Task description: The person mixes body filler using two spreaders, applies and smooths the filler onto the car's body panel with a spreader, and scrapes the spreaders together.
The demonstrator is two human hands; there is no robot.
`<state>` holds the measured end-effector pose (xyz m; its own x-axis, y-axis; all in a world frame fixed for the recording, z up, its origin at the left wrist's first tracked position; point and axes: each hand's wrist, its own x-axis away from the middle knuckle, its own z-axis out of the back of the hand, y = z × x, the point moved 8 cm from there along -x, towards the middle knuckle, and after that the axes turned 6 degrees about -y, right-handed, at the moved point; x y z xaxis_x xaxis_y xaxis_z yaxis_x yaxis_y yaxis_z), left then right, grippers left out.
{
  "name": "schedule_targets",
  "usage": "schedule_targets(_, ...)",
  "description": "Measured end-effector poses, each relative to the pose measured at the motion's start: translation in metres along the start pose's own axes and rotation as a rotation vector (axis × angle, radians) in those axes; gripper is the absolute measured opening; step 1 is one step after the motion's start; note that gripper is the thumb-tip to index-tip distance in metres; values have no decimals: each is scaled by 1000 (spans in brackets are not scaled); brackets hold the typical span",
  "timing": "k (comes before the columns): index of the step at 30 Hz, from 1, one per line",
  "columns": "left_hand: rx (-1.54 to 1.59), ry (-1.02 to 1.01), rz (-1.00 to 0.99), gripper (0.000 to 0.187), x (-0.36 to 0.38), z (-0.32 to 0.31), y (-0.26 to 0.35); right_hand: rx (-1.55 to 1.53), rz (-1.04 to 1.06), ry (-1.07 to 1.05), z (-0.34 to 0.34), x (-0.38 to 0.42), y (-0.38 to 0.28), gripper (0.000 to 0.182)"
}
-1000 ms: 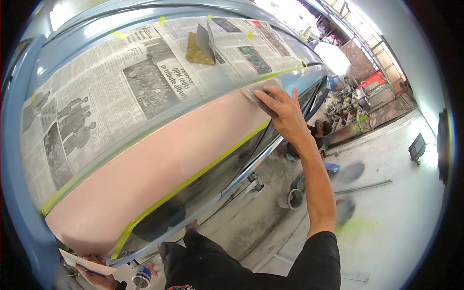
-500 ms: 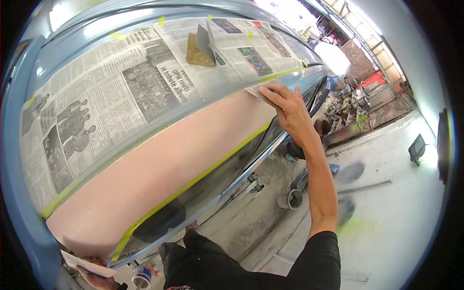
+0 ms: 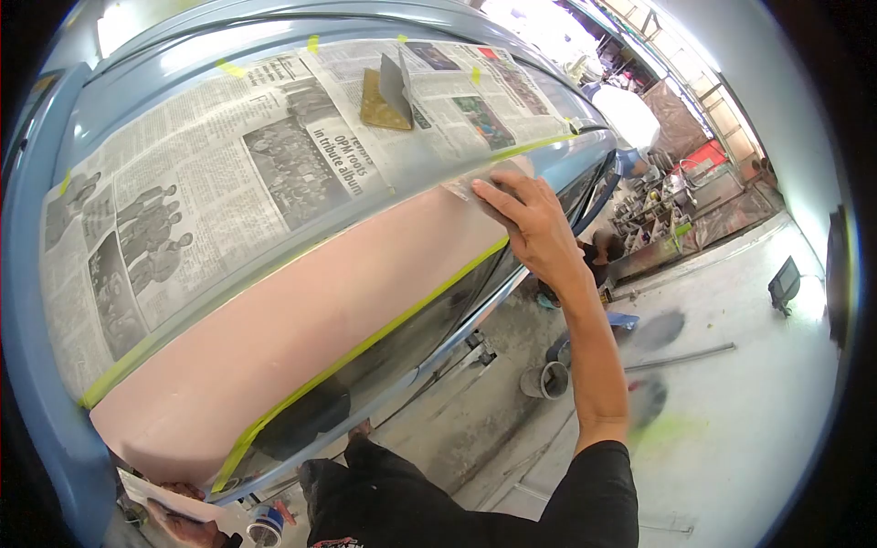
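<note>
My right hand (image 3: pixel 534 219) presses a thin, flat greyish sheet (image 3: pixel 468 185) onto the upper far end of the pink-coated strip (image 3: pixel 301 310) on a blue vehicle. Its fingers lie closed over the sheet, which sticks out on both sides of them. Down at the lower left, my left hand (image 3: pixel 178 527) grips a flat white board (image 3: pixel 146 490) beside the near end of the strip, and that wrist wears a dark band. Yellow-green tape (image 3: pixel 365 342) edges the strip. Newspaper (image 3: pixel 210 173) covers the blue surface above it.
A folded brown-and-grey sheet (image 3: pixel 387 100) stands on the newspaper. Below the vehicle's edge are a grey bucket (image 3: pixel 545 380) and a small blue-and-white tub (image 3: pixel 266 527). A person (image 3: pixel 599 254) is partly hidden beyond my forearm. A floodlight (image 3: pixel 784 281) and cluttered shelves (image 3: pixel 653 205) stand to the right.
My right hand has slid left along the pink strip with the greyish sheet, more of which now shows. My left hand stays at the lower left with the board.
</note>
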<state>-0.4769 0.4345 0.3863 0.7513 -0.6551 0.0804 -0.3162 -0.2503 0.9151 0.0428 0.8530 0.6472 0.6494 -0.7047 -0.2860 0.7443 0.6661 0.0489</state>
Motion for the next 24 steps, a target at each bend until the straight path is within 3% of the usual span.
schedule_targets(3, -63, -1, -10, 45, 2, -5, 6, -19, -20, -12, -7, 0, -2, 62)
schedule_targets(6, -85, 147, 8, 44, 7, -10, 9, -9, -36, -71, -4, 6, -8, 61)
schedule_targets(10, -23, 60, -2, 43, 5, -9, 6, -12, -58, -166, 7, 8, -8, 61)
schedule_targets(15, -23, 61, 7, 44, 5, -4, 2, -32, -1, -14, 0, -7, -30, 65)
schedule_targets(17, -31, -41, -140, 44, 20, -74, 30, -32, -5, -14, -5, -7, -33, 65)
schedule_targets(19, 18, -190, -147, 44, 20, -89, 34, -27, -16, -20, -7, -4, -34, 65)
schedule_targets(21, 133, -390, -20, 43, 4, -70, 23, -30, -14, -56, -3, 2, -37, 66)
schedule_targets(24, 102, -277, -12, 43, 7, -54, 17, 2, -11, -100, 6, 3, -42, 68)
